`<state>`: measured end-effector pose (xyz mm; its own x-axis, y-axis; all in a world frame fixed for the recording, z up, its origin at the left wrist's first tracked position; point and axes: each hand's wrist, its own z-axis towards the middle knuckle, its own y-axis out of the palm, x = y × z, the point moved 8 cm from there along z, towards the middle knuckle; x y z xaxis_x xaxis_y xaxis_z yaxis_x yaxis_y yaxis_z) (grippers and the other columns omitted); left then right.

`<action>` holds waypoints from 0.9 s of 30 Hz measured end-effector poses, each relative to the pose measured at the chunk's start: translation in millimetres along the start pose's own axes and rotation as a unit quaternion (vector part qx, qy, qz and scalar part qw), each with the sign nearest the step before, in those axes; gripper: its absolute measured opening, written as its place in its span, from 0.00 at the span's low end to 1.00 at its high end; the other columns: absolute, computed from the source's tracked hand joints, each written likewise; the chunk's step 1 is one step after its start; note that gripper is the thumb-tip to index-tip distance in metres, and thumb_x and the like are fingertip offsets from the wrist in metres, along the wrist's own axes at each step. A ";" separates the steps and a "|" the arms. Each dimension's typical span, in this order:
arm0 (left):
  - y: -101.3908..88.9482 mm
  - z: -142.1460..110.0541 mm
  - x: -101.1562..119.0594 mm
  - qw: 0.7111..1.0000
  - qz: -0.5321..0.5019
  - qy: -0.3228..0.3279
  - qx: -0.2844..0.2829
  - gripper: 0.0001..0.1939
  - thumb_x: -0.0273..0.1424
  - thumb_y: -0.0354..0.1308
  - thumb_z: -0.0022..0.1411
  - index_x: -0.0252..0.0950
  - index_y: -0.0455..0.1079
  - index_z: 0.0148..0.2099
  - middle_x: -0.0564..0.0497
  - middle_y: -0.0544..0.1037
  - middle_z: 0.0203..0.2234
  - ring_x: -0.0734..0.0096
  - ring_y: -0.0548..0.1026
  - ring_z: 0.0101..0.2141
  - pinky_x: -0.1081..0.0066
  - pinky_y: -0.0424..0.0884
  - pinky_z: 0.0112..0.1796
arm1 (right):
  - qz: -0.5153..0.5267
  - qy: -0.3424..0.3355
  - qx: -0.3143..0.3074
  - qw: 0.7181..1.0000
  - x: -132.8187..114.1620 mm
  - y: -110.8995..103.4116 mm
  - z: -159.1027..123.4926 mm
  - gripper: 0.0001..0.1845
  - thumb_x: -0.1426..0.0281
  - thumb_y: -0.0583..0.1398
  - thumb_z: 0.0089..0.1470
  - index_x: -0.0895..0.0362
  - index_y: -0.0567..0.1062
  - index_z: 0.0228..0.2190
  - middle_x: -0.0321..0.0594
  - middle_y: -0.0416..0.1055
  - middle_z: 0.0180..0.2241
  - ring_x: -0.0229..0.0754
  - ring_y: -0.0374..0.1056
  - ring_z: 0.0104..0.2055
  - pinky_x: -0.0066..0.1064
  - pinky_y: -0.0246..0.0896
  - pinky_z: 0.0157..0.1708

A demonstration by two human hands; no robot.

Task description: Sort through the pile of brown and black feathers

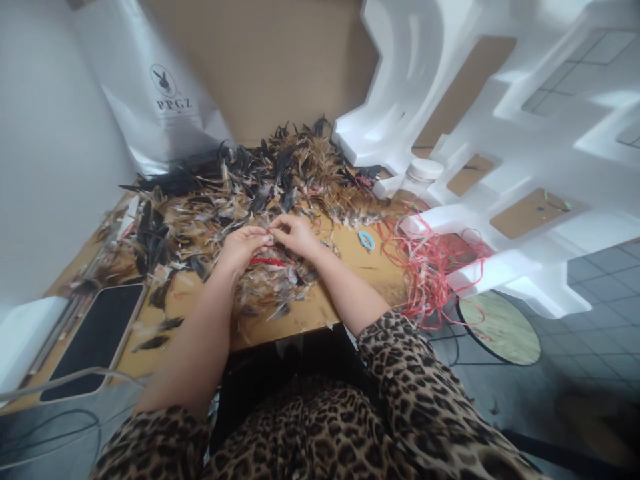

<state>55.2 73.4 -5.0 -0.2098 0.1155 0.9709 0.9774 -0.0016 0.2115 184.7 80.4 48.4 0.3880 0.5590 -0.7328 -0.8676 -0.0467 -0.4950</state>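
Both of my hands meet over the near middle of the table. My left hand (pixel 243 245) is closed in a pinch, its fingertips beside those of my right hand. My right hand (pixel 295 235) is closed in a pinch too, and whatever lies between the fingertips is too small to make out. Just below them, a red strip (pixel 267 261) rests across a small heap of brown and grey feathers (pixel 270 290). Beyond my hands spreads a large pile of brown and black feathers (pixel 200 220).
A phone (pixel 95 337) lies at left beside a white box (pixel 33 340). Tangled red ribbons (pixel 430 273) hang over the right edge, near a blue ring (pixel 367 240) and a lidded jar (pixel 420 177). White foam packing (pixel 500 133) stands at right; a printed bag (pixel 170 133) stands behind.
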 end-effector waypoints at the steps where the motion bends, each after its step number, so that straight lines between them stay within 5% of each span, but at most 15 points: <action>1: -0.4 -0.3 0.7 1.000 -0.007 -0.001 0.003 0.17 0.27 0.69 0.37 0.30 0.69 0.32 0.51 0.76 0.23 0.76 0.76 0.25 0.79 0.70 0.26 | 0.010 0.002 0.004 1.000 -0.3 -0.3 0.3 0.10 0.67 0.57 0.49 0.61 0.74 0.30 0.35 0.71 0.26 0.30 0.61 0.26 0.22 0.54 0.30; 8: 1.3 0.9 12.3 0.997 -0.025 0.068 -0.004 0.18 0.28 0.68 0.37 0.32 0.69 0.33 0.53 0.75 0.24 0.79 0.72 0.23 0.78 0.70 0.27 | 0.093 0.013 0.046 0.995 3.1 0.8 2.8 0.09 0.67 0.59 0.46 0.61 0.73 0.29 0.35 0.70 0.27 0.31 0.62 0.27 0.23 0.57 0.30; 16: 2.7 -1.7 27.7 0.985 0.060 0.160 0.015 0.16 0.28 0.69 0.36 0.33 0.69 0.31 0.53 0.75 0.22 0.78 0.72 0.24 0.75 0.69 0.30 | 0.287 0.186 0.010 0.939 21.4 8.3 1.9 0.15 0.61 0.62 0.42 0.60 0.70 0.27 0.29 0.64 0.16 0.28 0.56 0.17 0.21 0.50 0.19; 21: 5.5 -3.6 29.2 0.982 0.073 0.172 0.013 0.16 0.27 0.69 0.36 0.32 0.70 0.30 0.52 0.76 0.23 0.77 0.73 0.24 0.75 0.69 0.31 | 0.240 0.164 -0.004 0.957 16.5 5.3 2.3 0.11 0.64 0.62 0.43 0.61 0.70 0.22 0.30 0.65 0.14 0.28 0.57 0.16 0.21 0.49 0.18; 27: 3.3 -3.3 24.1 0.987 0.074 0.138 0.023 0.15 0.30 0.68 0.38 0.31 0.71 0.30 0.51 0.75 0.19 0.79 0.68 0.17 0.78 0.63 0.19 | 0.161 0.128 0.027 0.978 19.1 5.9 2.9 0.09 0.66 0.60 0.44 0.60 0.71 0.23 0.33 0.70 0.17 0.32 0.64 0.20 0.23 0.56 0.22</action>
<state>53.3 72.8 19.5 -0.0567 -0.1574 0.9859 0.9968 0.0468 0.0648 186.1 93.2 32.8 0.1504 0.2964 -0.9431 -0.9702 -0.1392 -0.1985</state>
